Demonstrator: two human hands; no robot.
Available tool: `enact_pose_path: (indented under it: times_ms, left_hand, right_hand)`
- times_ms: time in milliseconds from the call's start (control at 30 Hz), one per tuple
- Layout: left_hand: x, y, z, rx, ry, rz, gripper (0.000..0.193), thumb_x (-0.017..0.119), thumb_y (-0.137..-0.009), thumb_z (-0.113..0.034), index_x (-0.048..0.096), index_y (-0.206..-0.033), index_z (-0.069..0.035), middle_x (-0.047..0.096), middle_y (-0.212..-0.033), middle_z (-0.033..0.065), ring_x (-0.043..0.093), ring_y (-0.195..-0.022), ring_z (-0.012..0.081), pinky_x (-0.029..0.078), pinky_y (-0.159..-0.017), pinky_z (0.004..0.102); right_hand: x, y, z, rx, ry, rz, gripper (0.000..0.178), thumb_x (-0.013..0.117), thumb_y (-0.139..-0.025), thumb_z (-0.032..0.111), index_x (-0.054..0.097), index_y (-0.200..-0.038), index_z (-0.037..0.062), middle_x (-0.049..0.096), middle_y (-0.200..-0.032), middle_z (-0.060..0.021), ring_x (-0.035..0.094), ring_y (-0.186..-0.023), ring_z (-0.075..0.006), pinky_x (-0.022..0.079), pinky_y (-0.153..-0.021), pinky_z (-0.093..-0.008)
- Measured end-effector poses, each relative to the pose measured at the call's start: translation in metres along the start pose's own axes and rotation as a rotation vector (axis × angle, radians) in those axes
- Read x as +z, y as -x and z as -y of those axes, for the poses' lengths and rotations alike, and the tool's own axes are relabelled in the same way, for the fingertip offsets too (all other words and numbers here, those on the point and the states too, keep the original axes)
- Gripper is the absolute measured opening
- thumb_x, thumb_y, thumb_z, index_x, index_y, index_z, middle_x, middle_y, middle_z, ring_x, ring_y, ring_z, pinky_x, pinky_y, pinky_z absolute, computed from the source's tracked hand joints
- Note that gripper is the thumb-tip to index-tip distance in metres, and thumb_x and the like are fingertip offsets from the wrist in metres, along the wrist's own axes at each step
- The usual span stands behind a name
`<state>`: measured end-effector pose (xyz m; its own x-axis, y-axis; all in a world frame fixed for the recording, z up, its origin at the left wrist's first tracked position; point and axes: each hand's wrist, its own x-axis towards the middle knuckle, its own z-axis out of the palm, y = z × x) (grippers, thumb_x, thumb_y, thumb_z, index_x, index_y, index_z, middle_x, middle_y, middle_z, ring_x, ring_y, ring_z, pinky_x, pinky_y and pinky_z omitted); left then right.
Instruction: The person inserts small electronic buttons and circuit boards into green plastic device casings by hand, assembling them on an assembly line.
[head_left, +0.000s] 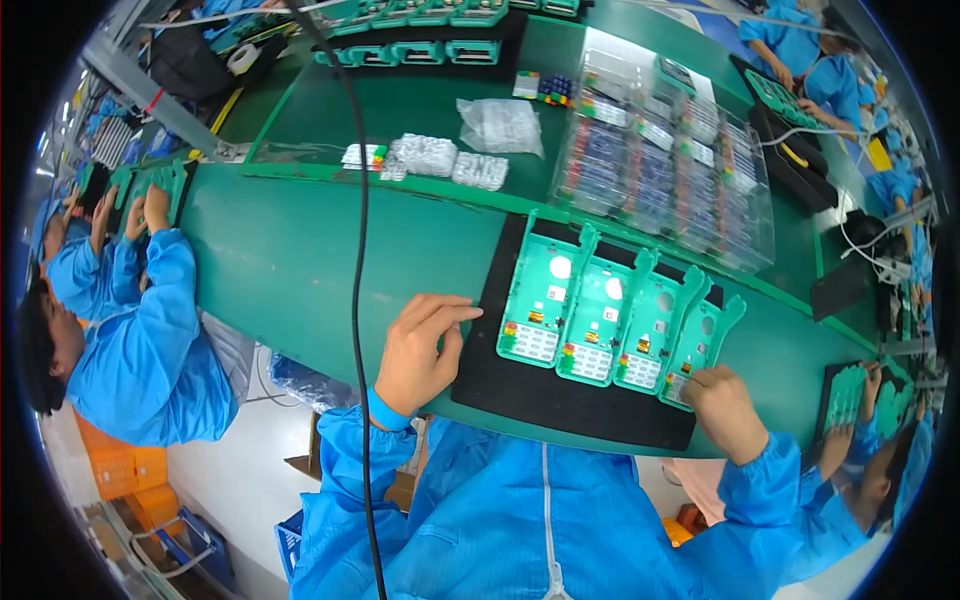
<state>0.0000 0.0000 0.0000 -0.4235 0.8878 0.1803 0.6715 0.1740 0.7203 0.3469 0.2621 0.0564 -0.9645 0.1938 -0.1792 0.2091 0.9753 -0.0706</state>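
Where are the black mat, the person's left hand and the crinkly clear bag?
Black mat (pixel 560 408): head view, bare strip near its lower edge.
Left hand (pixel 410 350): head view, back of the hand.
Clear bag (pixel 500 127): head view, crumpled middle.

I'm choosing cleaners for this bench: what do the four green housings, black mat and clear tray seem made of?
Four green housings: likely moulded plastic, smooth, with uniform colour and thin formed walls.
Black mat: perhaps foam or rubber; dull, with almost no glare.
Clear tray: probably thin plastic, glossy, see-through with bright edge highlights.
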Motion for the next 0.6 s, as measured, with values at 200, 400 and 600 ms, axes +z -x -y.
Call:
enact_pose_path:
  times_ms: [200, 400, 600]
  left_hand:
    - [0.011, 0.006, 0.001, -0.064, -0.025, -0.225, 0.050, 0.067, -0.091, -0.002, 0.060, -0.141, -0.002, 0.061, -0.143, 0.0228, 0.055, -0.136, 0.0428, 0.045, -0.113, 0.0483]
    - [0.039, 0.016, 0.009, -0.064, -0.206, -0.186, 0.051, 0.070, -0.094, -0.017, 0.060, -0.142, -0.004, 0.052, -0.156, 0.0186, 0.046, -0.146, 0.0413, 0.037, -0.119, 0.0521]
    - [0.036, 0.016, 0.015, -0.063, -0.071, -0.216, 0.042, 0.071, -0.094, -0.017, 0.067, -0.134, -0.008, 0.058, -0.150, 0.0151, 0.048, -0.146, 0.0383, 0.038, -0.117, 0.0492]
  right_hand:
    - [-0.067, -0.099, 0.036, -0.296, -0.076, -0.320, 0.017, 0.068, -0.073, 0.003, 0.067, -0.091, 0.0041, 0.060, -0.085, -0.0101, 0.061, -0.081, -0.0299, 0.049, -0.075, -0.0415]
    - [-0.089, -0.263, 0.080, -0.484, -0.186, -0.466, 0.014, 0.073, -0.080, 0.002, 0.068, -0.094, 0.0035, 0.063, -0.090, -0.0124, 0.063, -0.088, -0.0339, 0.051, -0.078, -0.0451]
    - [-0.054, -0.378, 0.064, -0.355, -0.100, -0.412, 0.028, 0.084, -0.077, 0.009, 0.066, -0.098, 0.0031, 0.068, -0.099, -0.0161, 0.065, -0.103, -0.0389, 0.052, -0.089, -0.0483]
